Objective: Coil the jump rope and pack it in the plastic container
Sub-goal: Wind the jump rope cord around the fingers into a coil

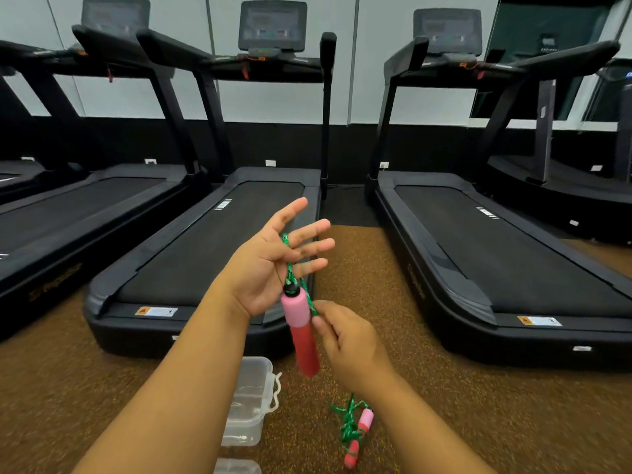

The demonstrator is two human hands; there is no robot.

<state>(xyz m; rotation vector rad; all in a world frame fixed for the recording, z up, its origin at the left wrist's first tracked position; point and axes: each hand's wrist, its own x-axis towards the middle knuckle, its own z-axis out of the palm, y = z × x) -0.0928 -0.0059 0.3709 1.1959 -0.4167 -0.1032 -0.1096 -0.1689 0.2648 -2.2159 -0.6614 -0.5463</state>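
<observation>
Two hands meet above the brown floor (444, 388): the left hand (270, 268) is spread flat, green rope (290, 268) crossing its palm, a pink-red handle (301, 333) dangling; the right hand (349, 340) pinches the rope. Below, the second handle (359, 436) lies beside the clear plastic container (251, 401).

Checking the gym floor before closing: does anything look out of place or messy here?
Yes. The rope lies tangled on the floor beside its second handle, not coiled. The container sits open.
</observation>
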